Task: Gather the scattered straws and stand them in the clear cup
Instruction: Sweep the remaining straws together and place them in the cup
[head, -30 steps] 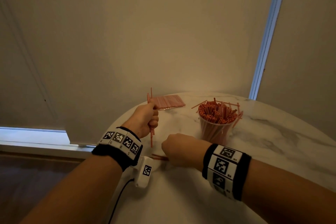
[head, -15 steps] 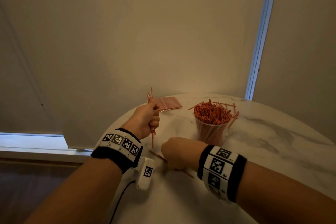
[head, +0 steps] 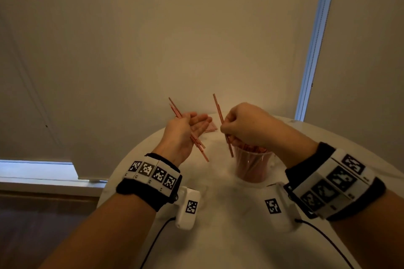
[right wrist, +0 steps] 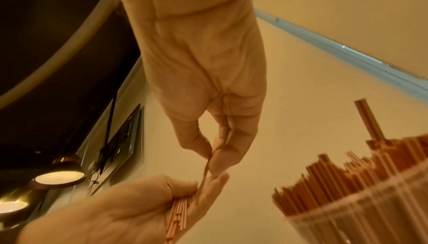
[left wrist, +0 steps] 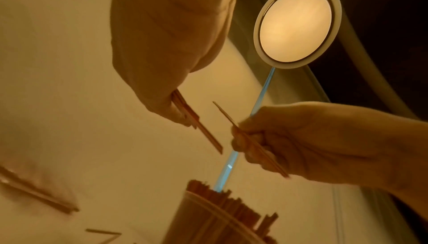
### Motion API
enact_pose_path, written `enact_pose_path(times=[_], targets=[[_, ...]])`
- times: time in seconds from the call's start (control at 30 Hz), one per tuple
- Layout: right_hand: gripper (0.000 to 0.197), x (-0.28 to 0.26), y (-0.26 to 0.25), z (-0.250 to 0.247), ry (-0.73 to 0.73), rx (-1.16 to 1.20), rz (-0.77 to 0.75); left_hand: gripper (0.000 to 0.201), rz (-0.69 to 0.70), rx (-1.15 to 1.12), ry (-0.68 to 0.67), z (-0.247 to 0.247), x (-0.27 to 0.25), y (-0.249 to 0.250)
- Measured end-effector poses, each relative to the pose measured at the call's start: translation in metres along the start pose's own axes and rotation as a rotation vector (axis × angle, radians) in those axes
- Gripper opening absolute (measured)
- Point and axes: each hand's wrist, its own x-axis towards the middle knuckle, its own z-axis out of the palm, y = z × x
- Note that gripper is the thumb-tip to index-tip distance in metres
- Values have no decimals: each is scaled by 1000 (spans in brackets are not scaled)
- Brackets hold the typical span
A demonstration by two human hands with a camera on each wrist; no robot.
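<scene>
Left hand (head: 183, 133) — our thumb pins a straw bundle (head: 200, 148), fingers straight | right hand (head: 244, 126) pinches one straw (head: 217, 107) by the cup (head: 251, 168), mid-frame

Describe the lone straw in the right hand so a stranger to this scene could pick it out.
On the round white table stands a clear cup packed with red straws. Just above it, the right hand pinches one straw, nearly upright. It is single, unlike the bundle held in the left hand.

We log the left hand (left wrist: 166, 46) gripping a straw bundle (left wrist: 199, 125). Just beside it, not touching, our right hand (left wrist: 312, 141) pinches a single straw (left wrist: 225, 114). Lower in the frame stands the clear cup (left wrist: 197, 220), packed with straws.
</scene>
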Motion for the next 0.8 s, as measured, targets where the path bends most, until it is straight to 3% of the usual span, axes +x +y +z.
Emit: enact_pose_path(times=[0.07, 0.23, 0.37, 0.47, 0.57, 0.67, 0.73, 0.8], targets=[[13, 4, -1, -4, 14, 84, -18, 32, -19, -13, -61, 18, -6, -4], [12, 14, 9, -3, 14, 15, -32, 38, 19, 174, -136, 45, -11, -25], [11, 14, 23, -15, -40, 35, -55, 24, 49, -35, -132, 52, 2, -22], [15, 15, 27, -19, -138, -90, -32, 23, 79, -225, -191, 53, 15, -9], [8, 20, 30, -19, -133, 100, -47, 23, 114, -283, -273, 58, 22, -2], [14, 23, 32, -17, -9, 327, -50, 24, 131, -256, -347, 65, 24, -3], [19, 24, 36, -15, 37, 377, -71, 26, 103, -235, -392, 69, 24, -4], [22, 22, 37, -15, -17, 350, -82, 31, 73, -174, -411, 70, 22, -2]])
